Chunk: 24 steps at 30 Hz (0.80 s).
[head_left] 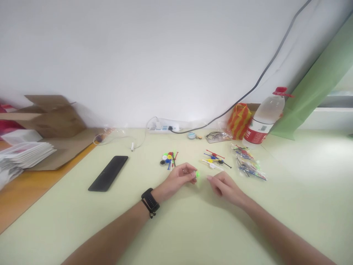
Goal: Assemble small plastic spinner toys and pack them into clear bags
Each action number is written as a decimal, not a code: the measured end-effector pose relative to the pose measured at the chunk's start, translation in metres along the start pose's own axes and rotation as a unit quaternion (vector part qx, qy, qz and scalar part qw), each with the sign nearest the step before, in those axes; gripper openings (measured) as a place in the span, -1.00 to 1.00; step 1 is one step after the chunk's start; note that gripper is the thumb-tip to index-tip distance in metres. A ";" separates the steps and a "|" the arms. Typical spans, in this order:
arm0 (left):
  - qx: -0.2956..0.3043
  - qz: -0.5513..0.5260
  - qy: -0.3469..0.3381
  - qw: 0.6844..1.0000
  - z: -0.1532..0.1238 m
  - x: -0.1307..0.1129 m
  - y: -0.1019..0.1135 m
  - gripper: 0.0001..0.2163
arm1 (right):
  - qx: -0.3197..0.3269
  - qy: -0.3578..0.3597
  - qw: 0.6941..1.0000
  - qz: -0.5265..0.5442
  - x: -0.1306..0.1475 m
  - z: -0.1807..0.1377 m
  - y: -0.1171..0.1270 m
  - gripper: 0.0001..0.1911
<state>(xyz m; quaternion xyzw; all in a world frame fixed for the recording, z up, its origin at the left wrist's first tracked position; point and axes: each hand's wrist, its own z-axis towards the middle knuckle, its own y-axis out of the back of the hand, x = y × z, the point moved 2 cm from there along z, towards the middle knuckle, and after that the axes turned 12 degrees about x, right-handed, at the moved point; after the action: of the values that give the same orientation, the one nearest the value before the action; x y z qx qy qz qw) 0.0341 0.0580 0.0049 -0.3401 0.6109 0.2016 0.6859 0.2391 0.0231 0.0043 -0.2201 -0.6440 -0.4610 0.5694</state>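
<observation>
Between thumb and fingertips, my left hand (179, 177) pinches a small bright green plastic piece (198, 174). Just to its right, my right hand (225, 187) is closed, thumb against forefinger; whatever it may hold is too small to make out. Beyond my left hand lies a pile of coloured plastic discs (167, 157) with thin sticks (173, 159) beside them. Past my right hand are several sticks with discs on them (216, 159), in red, blue, yellow, white and black. Farther right, clear bags of similar coloured parts (250, 166) lie on the table.
A black flat slab (108, 173) lies at left, near an open cardboard box (56, 119) and stacked white trays (33, 154). Along the wall are a power strip (162, 127), glasses (217, 136), a striped bag (239, 120) and a large bottle (264, 117).
</observation>
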 end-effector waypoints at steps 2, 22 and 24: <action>0.000 0.001 -0.001 1.000 0.000 0.002 0.001 -0.70 | 0.034 -0.003 0.999 0.012 0.001 0.000 0.001 -0.30; 0.020 0.057 0.026 0.998 -0.003 0.001 0.000 -0.68 | -0.018 0.010 0.999 -0.027 0.004 0.005 -0.004 -0.78; 0.021 0.054 0.032 0.998 -0.003 0.002 -0.001 -0.67 | -0.018 0.014 0.998 -0.050 0.003 0.005 -0.005 -0.80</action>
<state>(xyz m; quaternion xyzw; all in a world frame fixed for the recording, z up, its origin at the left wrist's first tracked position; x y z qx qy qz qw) 0.0331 0.0544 0.0032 -0.2986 0.6544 0.2145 0.6607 0.2315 0.0240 0.0059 -0.1916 -0.6378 -0.5037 0.5502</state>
